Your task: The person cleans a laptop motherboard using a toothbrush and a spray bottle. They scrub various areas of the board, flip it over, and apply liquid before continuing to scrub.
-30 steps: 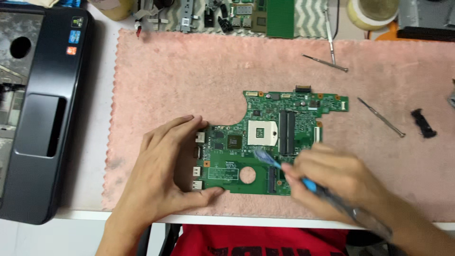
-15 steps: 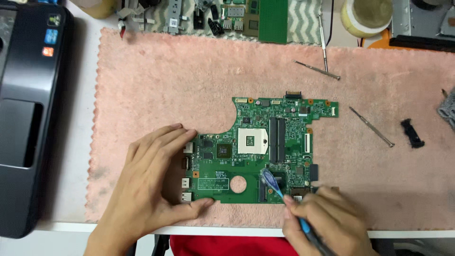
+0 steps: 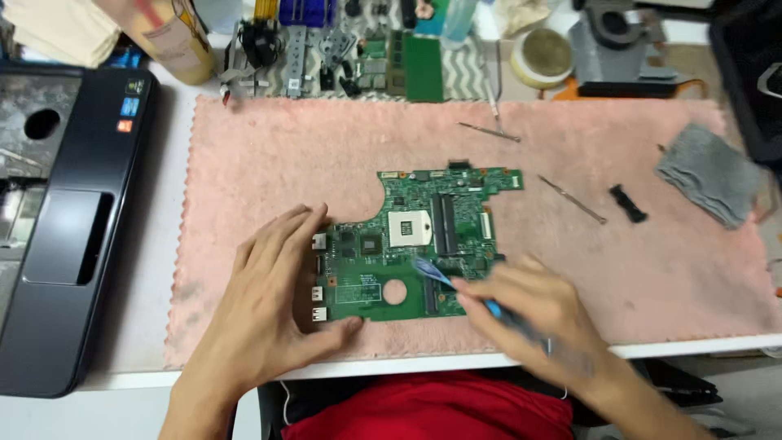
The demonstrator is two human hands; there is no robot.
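A green laptop circuit board (image 3: 423,236) lies flat on a pink cloth mat (image 3: 269,155). My left hand (image 3: 273,293) rests on the mat with thumb and fingers against the board's left edge, steadying it. My right hand (image 3: 529,305) grips a blue-handled brush (image 3: 440,279). Its bristle end rests on the board's lower right part, just right of the round hole.
A dark laptop case (image 3: 69,212) lies at the left. Two thin metal tools (image 3: 574,200) and a small black part (image 3: 628,204) lie on the mat to the right, beside a grey cloth (image 3: 713,183). Loose parts and a tape roll (image 3: 542,57) line the back edge.
The view has pulled back and shifted, so the grey cloth now shows. My right hand and the brush moved up and left across the board's lower right. My left hand stayed on the board's edge.
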